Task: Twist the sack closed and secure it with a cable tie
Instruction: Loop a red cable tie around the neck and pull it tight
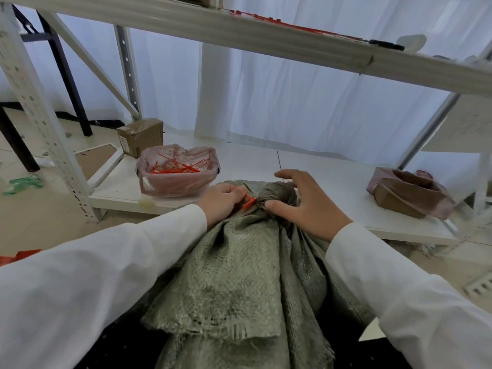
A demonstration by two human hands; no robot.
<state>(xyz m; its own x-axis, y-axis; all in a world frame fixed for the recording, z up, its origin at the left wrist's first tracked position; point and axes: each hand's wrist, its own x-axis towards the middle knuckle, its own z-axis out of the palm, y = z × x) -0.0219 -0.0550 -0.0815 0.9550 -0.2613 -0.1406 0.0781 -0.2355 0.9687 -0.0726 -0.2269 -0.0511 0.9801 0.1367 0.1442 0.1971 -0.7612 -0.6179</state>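
Pinching red cable tie (249, 203) at sack (239, 262) neck was left hand (222, 202), fingers curled on it; right hand (300, 201) fingers spread, loosely over gathered top; neck already bunched, tie apparently around it; cinching judged unfinished.

Sack (239, 267): grey-green woven fabric, coarse weave, frayed edge at a folded-over flap near the bottom. It stood upright in front of the low white shelf, body spreading wide below, mouth gathered & twisted into a tight bunched neck at the top. Cable tie (249, 203): red plastic, short visible piece at the neck's left side, angled down-left; rest of it couldn't be seen.
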